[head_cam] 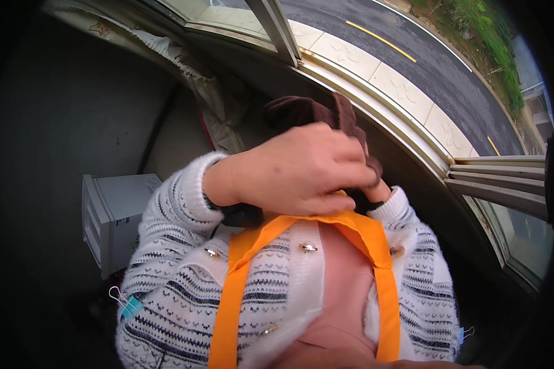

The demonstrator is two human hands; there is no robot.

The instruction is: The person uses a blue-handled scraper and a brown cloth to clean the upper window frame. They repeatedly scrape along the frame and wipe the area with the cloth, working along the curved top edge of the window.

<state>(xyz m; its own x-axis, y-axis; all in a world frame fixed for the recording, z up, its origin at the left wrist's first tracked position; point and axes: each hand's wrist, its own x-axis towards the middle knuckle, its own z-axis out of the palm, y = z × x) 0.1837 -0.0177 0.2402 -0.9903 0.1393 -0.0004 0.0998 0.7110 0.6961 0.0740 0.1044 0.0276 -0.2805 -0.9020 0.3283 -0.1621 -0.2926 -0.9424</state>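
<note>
My left hand (300, 170) is raised in front of my chest, blurred, with its fingers curled on the edge of a dark brown plush cloth item (300, 110). The brown piece bunches up behind the knuckles and has a narrow upright fold. Of my right hand (377, 191), only the wrist area shows, beyond the left fingertips. The rest is hidden by the left hand and the brown cloth, so its grip cannot be seen. Just below the left hand lies the top edge of an orange apron (277, 226), its straps running over a white patterned knit cardigan (263, 272).
A white plastic drawer unit (115, 221) stands at left. A pale curtain (203, 92) hangs near the window. The window frame (378, 110) runs along the right, with a road (397, 41) outside. A teal binder clip (131, 306) and a blue one (461, 335) grip the sleeves.
</note>
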